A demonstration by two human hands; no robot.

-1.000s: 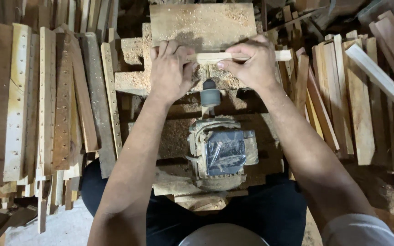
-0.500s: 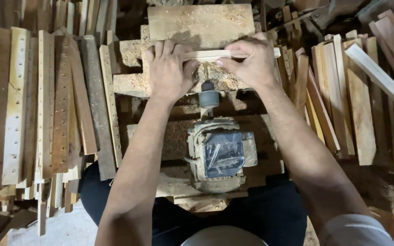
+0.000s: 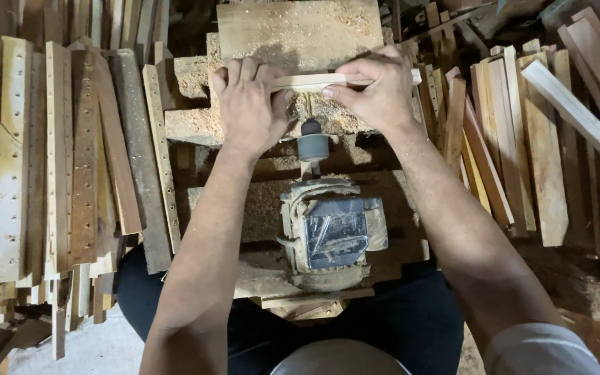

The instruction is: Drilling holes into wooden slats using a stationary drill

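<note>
Both hands hold a thin pale wooden strip (image 3: pixel 314 81) crosswise over a sawdust-covered wooden block (image 3: pixel 293 35). My left hand (image 3: pixel 248 104) grips the strip's left part, fingers over it. Over the right part, my right hand (image 3: pixel 376 87) is closed, thumb pressing the front face. Just below the strip's middle sits a small cylindrical chuck (image 3: pixel 312 147) on the shaft of a dusty electric motor (image 3: pixel 331 232). The drill tip itself is hidden behind the strip.
Long wooden slats with rows of drilled holes (image 3: pixel 64 160) lie stacked at the left. Plain pale and reddish slats (image 3: pixel 522 139) are piled at the right. Sawdust covers the wooden bench (image 3: pixel 203 125) around the motor. My dark-trousered legs show below.
Both hands and the strip have shifted slightly left along the block. The strip's right end now sticks out less past my right hand.
</note>
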